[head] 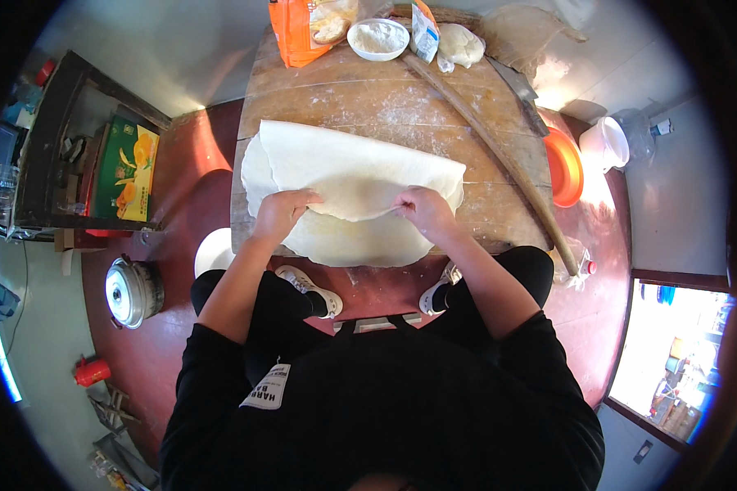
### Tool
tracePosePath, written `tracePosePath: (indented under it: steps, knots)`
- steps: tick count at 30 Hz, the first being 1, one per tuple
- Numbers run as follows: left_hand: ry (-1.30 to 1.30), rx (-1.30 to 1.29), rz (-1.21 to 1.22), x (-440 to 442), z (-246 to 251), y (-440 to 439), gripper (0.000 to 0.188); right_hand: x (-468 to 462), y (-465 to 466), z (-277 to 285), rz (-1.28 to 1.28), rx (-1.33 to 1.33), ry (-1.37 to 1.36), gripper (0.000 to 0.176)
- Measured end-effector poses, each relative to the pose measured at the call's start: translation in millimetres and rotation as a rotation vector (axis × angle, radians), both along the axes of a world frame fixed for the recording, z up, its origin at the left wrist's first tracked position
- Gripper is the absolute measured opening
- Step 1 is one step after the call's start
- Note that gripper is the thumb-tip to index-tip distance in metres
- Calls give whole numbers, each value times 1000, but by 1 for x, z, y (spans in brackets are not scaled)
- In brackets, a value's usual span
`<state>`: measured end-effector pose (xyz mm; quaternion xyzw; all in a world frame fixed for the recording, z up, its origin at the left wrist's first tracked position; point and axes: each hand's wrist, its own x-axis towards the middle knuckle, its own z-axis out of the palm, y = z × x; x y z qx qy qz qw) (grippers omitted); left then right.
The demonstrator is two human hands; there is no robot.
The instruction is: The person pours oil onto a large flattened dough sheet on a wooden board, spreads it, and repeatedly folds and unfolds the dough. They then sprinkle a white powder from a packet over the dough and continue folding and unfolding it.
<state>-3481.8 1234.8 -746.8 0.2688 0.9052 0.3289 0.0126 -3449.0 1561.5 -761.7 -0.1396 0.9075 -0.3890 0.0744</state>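
Observation:
A large, thin sheet of dough (356, 166) lies on the wooden board (362, 92) before me, its far part folded over toward me. The near part of the sheet reaches past the board's near edge. My left hand (284, 212) pinches the folded layer's near edge on the left, and my right hand (419, 208) pinches the same edge on the right. Between the hands that edge sags a little. A long wooden rolling pin (491, 144) rests slantwise at the right, its near end jutting past the board. Loose flour dusts the wood beyond the dough.
At the board's far side stand an orange flour bag (307, 30), a white bowl of flour (378, 39), a small packet (424, 34) and bagged dough (460, 46). A knife-like metal blade (516, 83) lies at the far right. An orange basin (562, 167) is beyond the right edge.

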Motion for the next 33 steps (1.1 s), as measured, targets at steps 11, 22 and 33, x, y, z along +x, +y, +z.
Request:
tracePosePath:
  steps: [11, 22, 33]
  knots:
    - [-321, -116, -50, -4, 25, -14, 23, 7, -2, 13, 11, -77, -254, 17]
    - [215, -264, 150, -195, 86, 67, 25, -184, 48, 66, -370, -60, 76, 19]
    - [193, -129, 503, -102, 25, -18, 54, -242, 46, -1, -549, 278, 391, 25]
